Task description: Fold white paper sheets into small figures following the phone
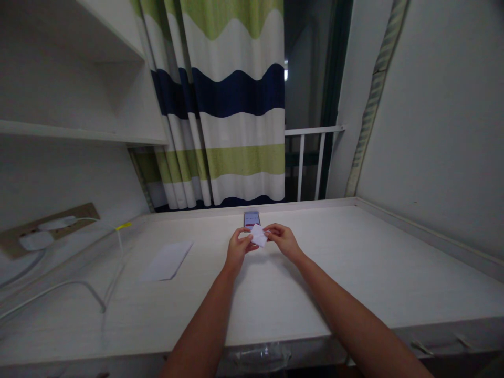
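Observation:
Between my two hands is a small folded piece of white paper [258, 235], held above the desk with its corners pointing up and down. My left hand [238, 249] pinches its left side, thumb in front and fingers behind. On the right side, my right hand [284, 240] grips the paper's edge between thumb and fingers. Just behind the paper a phone [252, 217] with a lit screen is at the back of the desk; the paper and fingers cover its lower part. The finer folds are too small to make out.
A stack of white sheets [167, 261] lies on the white desk [378, 262] to the left. White cables [88, 283] run from plugs [37, 240] on the left wall. Shelves [79, 128] overhang the left side; a striped curtain [244, 126] hangs behind the desk.

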Motion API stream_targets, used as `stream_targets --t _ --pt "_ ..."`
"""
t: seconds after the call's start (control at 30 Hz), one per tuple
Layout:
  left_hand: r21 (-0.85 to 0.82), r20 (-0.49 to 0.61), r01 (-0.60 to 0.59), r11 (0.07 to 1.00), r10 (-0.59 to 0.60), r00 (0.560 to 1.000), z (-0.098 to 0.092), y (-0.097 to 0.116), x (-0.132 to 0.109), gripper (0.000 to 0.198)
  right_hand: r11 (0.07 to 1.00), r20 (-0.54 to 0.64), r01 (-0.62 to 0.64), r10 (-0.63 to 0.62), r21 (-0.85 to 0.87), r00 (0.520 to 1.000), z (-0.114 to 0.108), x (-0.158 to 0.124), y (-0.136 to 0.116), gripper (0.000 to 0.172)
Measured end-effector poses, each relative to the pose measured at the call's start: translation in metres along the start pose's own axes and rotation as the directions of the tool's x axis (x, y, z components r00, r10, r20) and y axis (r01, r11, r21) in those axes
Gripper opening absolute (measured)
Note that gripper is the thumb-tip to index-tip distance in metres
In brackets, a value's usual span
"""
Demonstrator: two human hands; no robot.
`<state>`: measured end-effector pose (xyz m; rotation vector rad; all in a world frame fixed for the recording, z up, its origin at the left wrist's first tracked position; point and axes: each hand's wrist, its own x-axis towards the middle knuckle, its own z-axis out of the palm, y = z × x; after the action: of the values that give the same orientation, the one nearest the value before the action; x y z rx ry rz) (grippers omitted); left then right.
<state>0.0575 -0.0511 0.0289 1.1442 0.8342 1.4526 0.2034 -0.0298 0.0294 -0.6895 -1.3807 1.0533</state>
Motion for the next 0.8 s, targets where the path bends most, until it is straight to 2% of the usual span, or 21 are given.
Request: stream_targets --t 0.23,0.37,0.57,0.8 --pt "0.017 -0.013 -0.016 1.000 0.016 1.000 0.0009 -0.0002 -0.0006 0.044 0.999 -0.006 -0.022 0.022 0.023 1.000 0.0011 -0.0007 -0.0037 0.023" --pt "0.000 -0.024 0.053 0.999 -0.053 0.998 0.0019 -0.0025 0.0002 0.044 1.000 -0.003 0.026 -0.026 -0.003 1.000 0.0026 -0.0013 -0.0033 0.021" --pt "0.043 0.044 0.179 0.983 -0.181 0.983 0.0037 -0.0036 -0.0002 0.034 0.998 -0.008 0.059 -0.059 -0.026 0.998 0.0061 -0.0031 -0.0049 0.020" --pt "0.079 0.035 0.105 0.991 -0.108 0.994 0.0030 -0.0042 0.0005 0.032 0.998 -0.005 0.051 -0.051 -0.044 0.999 0.0056 -0.0032 -0.0045 0.020"
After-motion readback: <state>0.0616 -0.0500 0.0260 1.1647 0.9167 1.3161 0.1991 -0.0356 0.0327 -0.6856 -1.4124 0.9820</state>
